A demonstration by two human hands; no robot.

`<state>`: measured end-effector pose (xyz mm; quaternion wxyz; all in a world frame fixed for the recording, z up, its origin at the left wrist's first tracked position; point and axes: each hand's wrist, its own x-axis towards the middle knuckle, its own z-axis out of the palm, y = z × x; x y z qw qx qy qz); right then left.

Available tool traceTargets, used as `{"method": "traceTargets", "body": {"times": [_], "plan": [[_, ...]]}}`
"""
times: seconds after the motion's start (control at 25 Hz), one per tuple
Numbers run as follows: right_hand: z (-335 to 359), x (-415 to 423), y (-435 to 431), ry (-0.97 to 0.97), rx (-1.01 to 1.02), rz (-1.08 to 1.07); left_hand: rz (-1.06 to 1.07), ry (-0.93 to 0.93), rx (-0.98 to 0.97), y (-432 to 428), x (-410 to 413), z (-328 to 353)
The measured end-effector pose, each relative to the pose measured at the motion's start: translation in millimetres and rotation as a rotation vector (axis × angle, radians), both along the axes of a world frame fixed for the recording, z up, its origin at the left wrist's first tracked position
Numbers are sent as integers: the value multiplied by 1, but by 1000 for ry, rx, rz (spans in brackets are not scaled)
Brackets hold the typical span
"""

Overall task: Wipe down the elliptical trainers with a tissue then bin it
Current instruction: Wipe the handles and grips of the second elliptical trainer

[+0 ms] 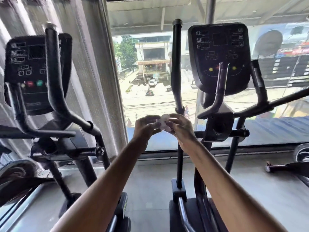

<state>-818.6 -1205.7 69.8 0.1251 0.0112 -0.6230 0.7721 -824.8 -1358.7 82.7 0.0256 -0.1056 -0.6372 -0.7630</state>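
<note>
Both arms are out in front, and the hands meet right at the tall upright handle pole [176,67] of the right trainer [219,129]. The tissue [163,122] is a small white crumpled wad, held up in the air just left of that pole, about halfway down it. The left hand [147,127] has its fingers curled inward and pinches the wad's left edge. The right hand [179,127] sits across the front of the pole, fingers curled too, and pinches the right edge. I cannot tell whether the knuckles touch the pole.

Right of the pole, that trainer's console [219,56] stands clear of both hands, and its short bent grips reach forward under the screen. Far left of the pole is the left trainer [66,144]. Its curved handle [56,91] sweeps down in front of its own console [33,69], well apart from the left hand.

Between that handle and the pole there is an open lane. Pale floor [150,186] runs up it to the dark sill [158,154] under the window [150,77]. Both forearms lie along this lane, touching neither machine. At the pole's foot, dark pedal parts crowd the bottom edge of the view on both sides of the lane. The left trainer is blurred, so its finer edges are hard to read.
</note>
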Motion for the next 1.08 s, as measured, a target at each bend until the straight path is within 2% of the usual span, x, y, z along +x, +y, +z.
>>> {"method": "traceTargets", "body": {"times": [0.16, 0.24, 0.4, 0.48, 0.64, 0.84, 1.08], "plan": [[-22, 27, -16, 256, 559, 8, 99, -122, 2, -26, 26, -9], [-24, 35, -21, 358, 733, -26, 79, -157, 20, -37, 38, -11], [-20, 45, -27, 415, 730, -27, 13, -213, 69, -55, 61, -7], [-21, 48, -28, 443, 797, 11, -37, -209, 44, -61, 73, -5], [-21, 55, -30, 549, 851, 141, 34, -264, 116, -66, 90, -2], [-14, 71, -34, 588, 845, 269, 103, -258, -3, -76, 117, -1], [-14, 76, -55, 669, 893, 347, 156, -300, -29, -93, 143, 9]]}}
